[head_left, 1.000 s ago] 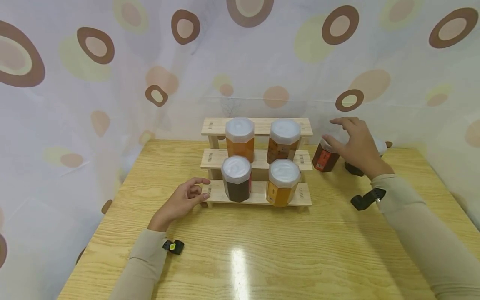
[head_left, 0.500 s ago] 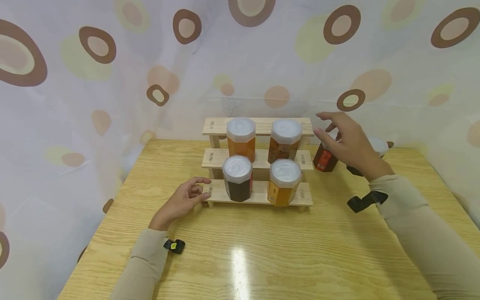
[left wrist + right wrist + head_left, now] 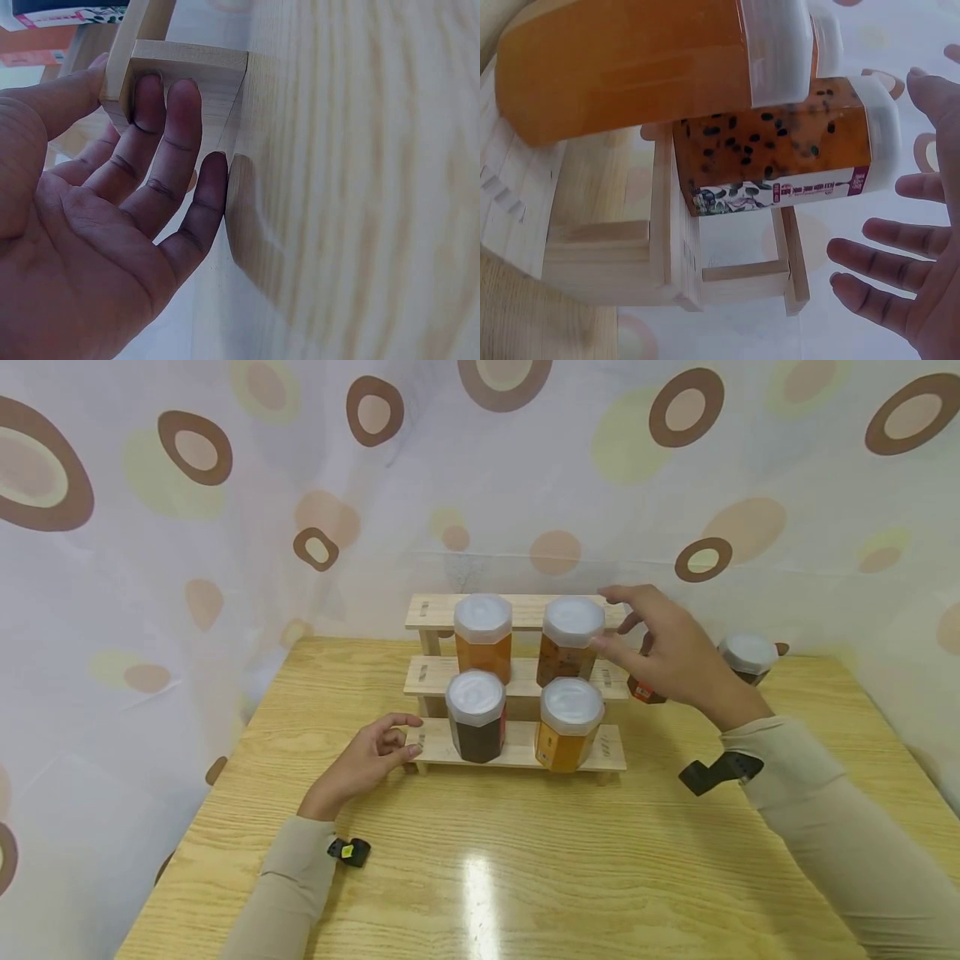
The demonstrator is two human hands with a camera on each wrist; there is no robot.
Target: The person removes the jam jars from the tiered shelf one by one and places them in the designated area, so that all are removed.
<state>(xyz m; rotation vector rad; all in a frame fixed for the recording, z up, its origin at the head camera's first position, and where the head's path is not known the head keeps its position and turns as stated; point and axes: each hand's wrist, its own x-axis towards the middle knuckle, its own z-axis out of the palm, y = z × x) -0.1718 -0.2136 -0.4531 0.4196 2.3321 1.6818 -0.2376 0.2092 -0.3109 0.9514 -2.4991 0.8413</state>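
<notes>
A three-step wooden rack [image 3: 519, 682] stands on the table, bearing two rows of octagonal jars with whitish lids. My left hand [image 3: 362, 762] holds the left end of its lowest step; in the left wrist view, the thumb and curled fingers of that hand [image 3: 112, 210] are around the board and its leg. My right hand [image 3: 671, 647] is at the upper right jar, an amber one with black seeds [image 3: 772, 142], on the middle step. Its fingers are spread beside the lid, and the right wrist view shows a gap between that hand [image 3: 922, 247] and the jar.
An orange jar [image 3: 483, 652] shares the middle step. The lowest step bears a dark jar [image 3: 477, 735] and a golden jar [image 3: 564, 747]. On the table [image 3: 420, 868], right of the rack, stand a red-labelled jar [image 3: 643, 692], partly hidden, and another lidded jar [image 3: 747, 656]. Patterned cloth hangs behind.
My right hand has moved left, from above the red-labelled jar to beside the seeded jar on the middle step. My left hand has stayed at the rack's end.
</notes>
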